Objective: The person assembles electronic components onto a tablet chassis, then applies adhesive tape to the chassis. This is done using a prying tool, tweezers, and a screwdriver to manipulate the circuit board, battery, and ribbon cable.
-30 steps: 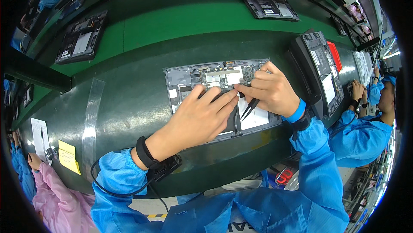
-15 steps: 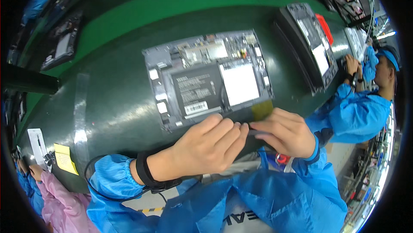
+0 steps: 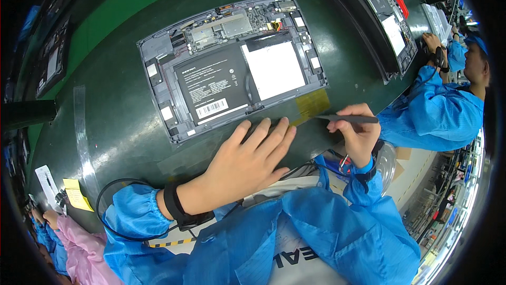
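Viewed remotely through my head camera: an opened laptop base (image 3: 157,48) lies on the dark green workbench (image 3: 121,100), its inner side up, and serves as the landmark. Within it I see a circuit board (image 3: 255,20) along the far side, a black battery (image 3: 213,74) at near left, and a white panel (image 3: 275,72) at near right. The left hand (image 3: 255,150) lies palm down off the base's near edge, fingers extended and slightly parted, gripping nothing that I can see. The right hand (image 3: 358,135), apart from the left, pinches dark tweezers (image 3: 358,119) between thumb and fingers, beyond the base's near right corner. Their tip points left, toward a translucent yellow film (image 3: 314,102) at the base's near edge; whether tip and film touch, I cannot tell. Well left of the base I note a strip of clear tape (image 3: 81,132) and, nearer the wearer, a yellow note (image 3: 77,194). Right of the base stands a second laptop base (image 3: 390,13); a co-worker's blue sleeve (image 3: 435,108) appears farther right.
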